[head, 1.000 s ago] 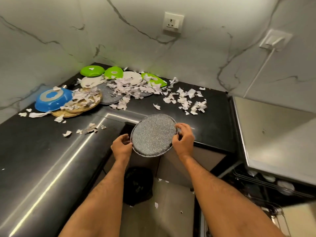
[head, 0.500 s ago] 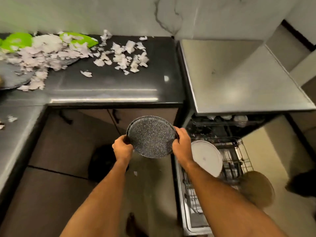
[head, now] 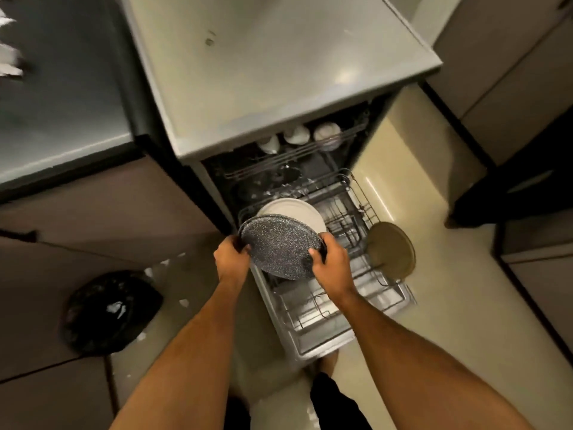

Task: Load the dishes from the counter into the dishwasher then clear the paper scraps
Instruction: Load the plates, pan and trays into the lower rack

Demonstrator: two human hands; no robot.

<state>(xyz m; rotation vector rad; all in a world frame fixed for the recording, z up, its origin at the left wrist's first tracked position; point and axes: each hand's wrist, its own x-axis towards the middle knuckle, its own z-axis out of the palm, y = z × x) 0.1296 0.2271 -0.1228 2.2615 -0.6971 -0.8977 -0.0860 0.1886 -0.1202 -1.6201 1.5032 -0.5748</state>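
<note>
Paper scraps on counter (head: 9, 62): a few white torn pieces at the far left edge, blurred, lying on the dark counter (head: 62, 97).
Cabinet fronts (head: 102, 206): brown doors below the counter, in shade.
Bin bag (head: 108, 311): black and crumpled, on the floor by the cabinets, with something pale showing inside it.
Scraps on floor (head: 183, 302): small white bits scattered on the pale floor (head: 418, 321) between the bag and the dishwasher.
Left hand (head: 231, 259): fingers curled round the left rim of the speckled plate, gripping it.
Speckled plate (head: 280, 246): dark grey with fine light flecks, round, held between both hands and tilted, its far edge higher. It hangs over the left end of the pulled-out lower rack, just in front of the white plate; I cannot tell whether it touches the rack.
White plate (head: 305, 212): stands on edge in the lower rack, partly hidden behind the speckled plate.
Right hand (head: 333, 265): clasps the right rim of the speckled plate, thumb on the near face and fingers wrapped behind.
Dishwasher (head: 279, 72): grey flat top, front open.
Upper rack (head: 310, 147): wire, holding pale cups.
Lower rack (head: 350, 280): wire, drawn out over the floor, mostly bare tines.
Tan plate (head: 392, 249): stands on edge at the right side of the lower rack, well apart from the white plate.
</note>
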